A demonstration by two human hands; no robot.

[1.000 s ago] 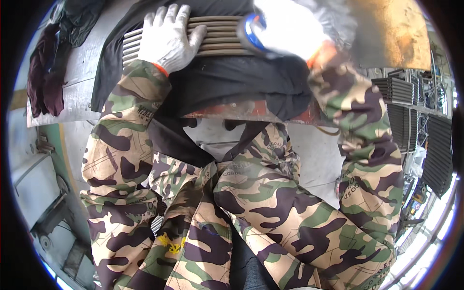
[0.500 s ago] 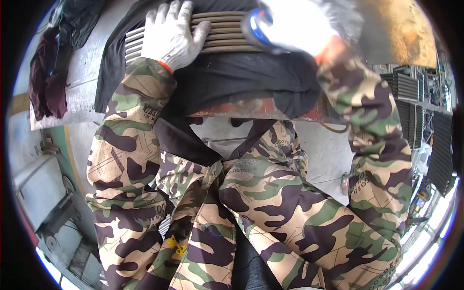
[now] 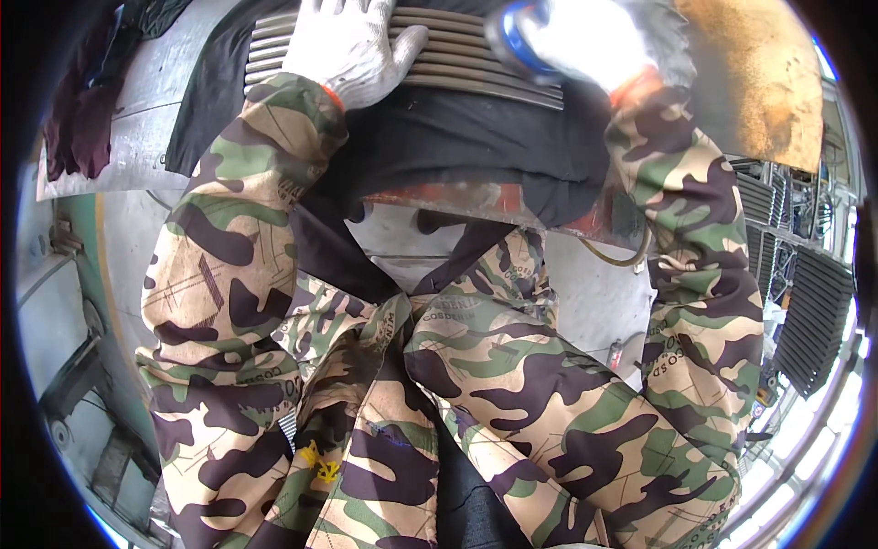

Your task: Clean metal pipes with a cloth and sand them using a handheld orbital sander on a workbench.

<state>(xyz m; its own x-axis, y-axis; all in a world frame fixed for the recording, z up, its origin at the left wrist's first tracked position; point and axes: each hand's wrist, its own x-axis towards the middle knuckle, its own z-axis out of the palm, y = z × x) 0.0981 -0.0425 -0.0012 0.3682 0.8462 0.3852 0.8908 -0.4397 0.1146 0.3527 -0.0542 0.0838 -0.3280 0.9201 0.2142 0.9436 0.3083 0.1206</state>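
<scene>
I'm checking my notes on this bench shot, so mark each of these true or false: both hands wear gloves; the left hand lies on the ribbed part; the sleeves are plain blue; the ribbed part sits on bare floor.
1. Both hands wear white knitted gloves: true, left hand and right hand.
2. The left hand lies flat on the tan ribbed metal part: true.
3. The sleeves are plain blue: false, the camouflage-patterned sleeves are green, tan and brown.
4. The ribbed part sits on bare floor: false, it rests on a black cloth over a bench.
</scene>
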